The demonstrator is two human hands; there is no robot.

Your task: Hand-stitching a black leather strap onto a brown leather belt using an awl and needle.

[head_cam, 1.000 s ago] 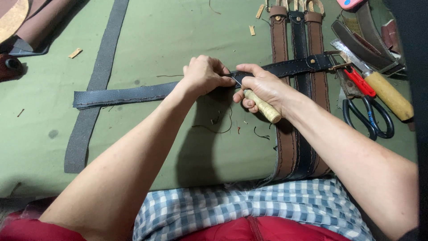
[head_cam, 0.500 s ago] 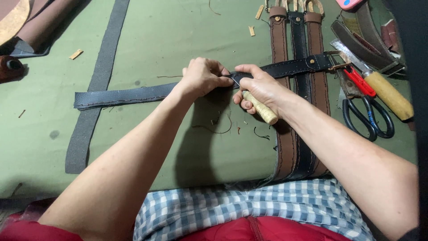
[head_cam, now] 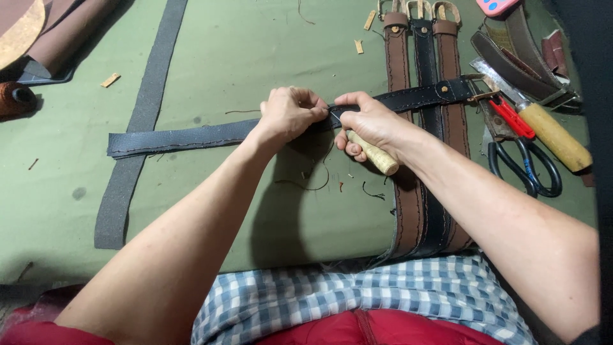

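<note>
- The counter (head_cam: 211,57) is covered in green cloth, littered with thread ends and small leather scraps.
- A dark belt (head_cam: 191,137) lies across it from left to right, stitched along its edges, its buckle end at the right crossing three other belts.
- My left hand (head_cam: 290,115) is closed, fingertips pinched together on the belt's top edge near its middle.
- My right hand (head_cam: 370,124) is wrapped shut around an awl (head_cam: 373,153); its pale wooden handle sticks out below my palm, and the tip is hidden where both hands meet at the belt.
- The three belts (head_cam: 421,76), brown, black and brown, run side by side toward my lap.
- A grey strip (head_cam: 137,128) passes under the dark belt on the left.
- Scissors (head_cam: 527,169), a red-handled tool (head_cam: 511,118) and a wooden-handled knife (head_cam: 549,134) lie to the right, well apart from my hands.
</note>
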